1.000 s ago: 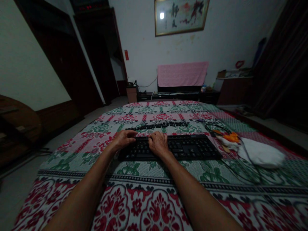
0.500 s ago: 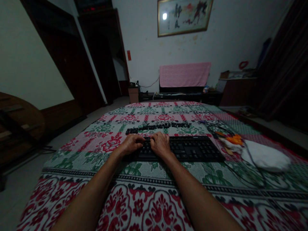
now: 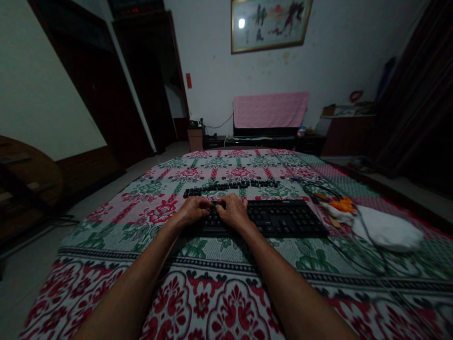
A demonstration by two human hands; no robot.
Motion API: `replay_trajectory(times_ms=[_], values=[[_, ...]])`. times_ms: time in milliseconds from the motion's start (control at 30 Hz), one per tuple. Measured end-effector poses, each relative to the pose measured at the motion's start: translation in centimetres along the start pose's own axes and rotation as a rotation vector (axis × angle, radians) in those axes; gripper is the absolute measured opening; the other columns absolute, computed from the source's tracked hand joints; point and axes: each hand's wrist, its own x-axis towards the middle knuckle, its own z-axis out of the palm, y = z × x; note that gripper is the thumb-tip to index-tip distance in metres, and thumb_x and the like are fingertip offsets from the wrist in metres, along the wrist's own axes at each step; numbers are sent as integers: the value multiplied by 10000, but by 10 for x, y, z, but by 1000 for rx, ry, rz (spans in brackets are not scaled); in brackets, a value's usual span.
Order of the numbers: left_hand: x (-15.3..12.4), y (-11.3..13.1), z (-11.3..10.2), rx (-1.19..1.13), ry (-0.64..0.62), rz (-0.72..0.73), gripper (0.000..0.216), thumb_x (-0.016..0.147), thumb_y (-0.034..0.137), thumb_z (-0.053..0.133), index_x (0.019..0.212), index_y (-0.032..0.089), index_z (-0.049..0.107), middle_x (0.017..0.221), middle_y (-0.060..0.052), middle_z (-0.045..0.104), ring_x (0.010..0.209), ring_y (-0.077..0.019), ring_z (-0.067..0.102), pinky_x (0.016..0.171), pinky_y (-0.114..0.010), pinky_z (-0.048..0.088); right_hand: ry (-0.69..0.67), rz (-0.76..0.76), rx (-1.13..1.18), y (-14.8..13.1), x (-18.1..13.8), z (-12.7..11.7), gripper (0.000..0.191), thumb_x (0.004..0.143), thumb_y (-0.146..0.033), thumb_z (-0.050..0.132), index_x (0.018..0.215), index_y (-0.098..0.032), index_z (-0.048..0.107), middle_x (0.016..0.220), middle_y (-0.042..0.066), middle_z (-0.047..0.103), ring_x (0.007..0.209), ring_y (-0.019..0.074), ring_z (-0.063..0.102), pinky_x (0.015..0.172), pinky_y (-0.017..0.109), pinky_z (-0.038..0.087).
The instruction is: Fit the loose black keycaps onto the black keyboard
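A black keyboard lies across a floral bedspread. My left hand rests over the keyboard's left end with its fingers curled in. My right hand sits just beside it on the keys, fingers bent down. The fingertips of both hands meet at the keyboard's top row. Anything pinched between them is hidden in the dim light. A row of loose black keycaps lies on the bedspread just beyond the keyboard.
To the right of the keyboard lie a white cloth, an orange object and black cables. A pink towel covers something on a low cabinet at the far wall. Dark wooden furniture stands at the left.
My left hand has moved right along the keyboard's left end, closing up to my right hand. The fingertips of both hands now touch at the top row.
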Motion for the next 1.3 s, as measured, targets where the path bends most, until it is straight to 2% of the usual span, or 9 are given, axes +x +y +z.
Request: replay_trajectory(times_ms=[300,533,733,900,1133,1200,1300], values=[[0,4,1,77,27,-9,335,589,149,538,899,140,662,708,15,621,692,-130,527,618,-201,395,-48,9,32,-9,-3,2,276,707,-487,556,821,-249,639,988,39,529,989,223,404,870,436,210],[-1,5,-1,83,15,25,303,608,180,537,875,138,674,733,1,644,696,-134,546,624,-206,407,-53,7,46,-9,-2,2,221,709,-437,572,824,-264,649,1009,36,525,999,223,402,870,434,210],[-3,11,-4,152,-11,57,314,630,168,505,893,152,675,795,-8,664,738,-145,565,684,-217,415,-48,-41,141,-7,1,-4,132,692,-319,591,798,-300,667,965,-3,597,991,214,445,865,415,252],[-4,15,-4,165,10,74,437,604,134,521,1024,196,622,845,15,662,773,-141,563,705,-208,412,-139,-202,173,-4,3,-2,173,696,-320,593,849,-318,674,974,-9,625,984,206,479,850,378,296],[-6,12,-6,205,20,87,472,624,161,528,1092,193,585,813,9,640,717,-122,548,639,-193,396,-143,-176,120,-3,4,4,191,709,-295,572,867,-301,679,936,9,641,984,207,487,852,364,305],[-6,10,-8,201,5,83,459,624,160,530,1076,193,597,801,10,638,704,-118,541,628,-188,388,-147,-171,112,-4,4,3,184,709,-288,567,854,-287,680,913,7,643,968,198,493,846,349,306],[-6,8,-10,208,-39,68,330,655,204,521,952,174,663,762,-3,641,682,-122,531,607,-189,373,-156,-164,100,-5,3,1,170,713,-283,559,835,-282,679,884,2,642,949,188,499,826,330,311]])
